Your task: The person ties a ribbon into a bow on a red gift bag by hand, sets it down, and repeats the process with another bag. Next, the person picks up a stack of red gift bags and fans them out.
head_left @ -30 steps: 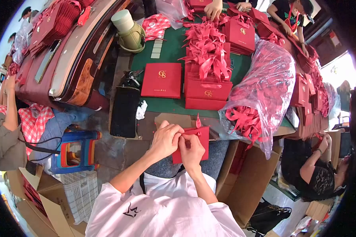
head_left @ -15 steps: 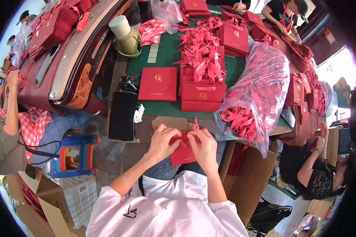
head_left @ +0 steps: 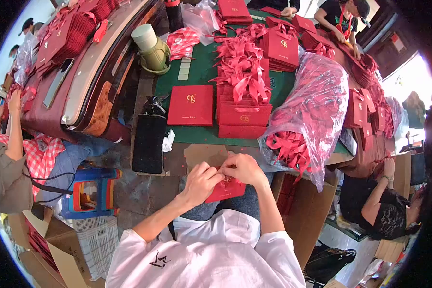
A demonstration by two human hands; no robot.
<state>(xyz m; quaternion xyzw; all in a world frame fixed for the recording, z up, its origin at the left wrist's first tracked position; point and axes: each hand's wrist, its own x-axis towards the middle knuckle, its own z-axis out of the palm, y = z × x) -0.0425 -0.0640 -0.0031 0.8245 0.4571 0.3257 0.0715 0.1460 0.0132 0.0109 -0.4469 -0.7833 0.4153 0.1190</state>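
Observation:
A small red gift bag (head_left: 229, 191) with a gold emblem is held over my lap, just in front of the table edge. My left hand (head_left: 201, 183) is closed at the bag's upper left, its curled fingers against the top edge. Over the top right, my right hand (head_left: 245, 169) pinches with thumb and forefinger at the bag's opening. The fingers cover most of the top edge, so any ribbon there is hidden. Beyond my hands, a flat red bag (head_left: 190, 106) lies on the green table top (head_left: 197, 139), beside a row of red bags (head_left: 244, 117) with ribbon handles.
A clear plastic sack of red ribbons (head_left: 314, 110) sits at the table's right. To the left are a black pouch (head_left: 150, 142), a crumpled tissue (head_left: 168, 140) and a green flask (head_left: 153, 50). A cardboard box (head_left: 305, 216) stands right of my legs. Other people work around the tables.
My right hand has turned over the bag's top, its fingers pointing left, and the emblem has come into view. The upright ribbon tip no longer shows. My left hand has shifted slightly down.

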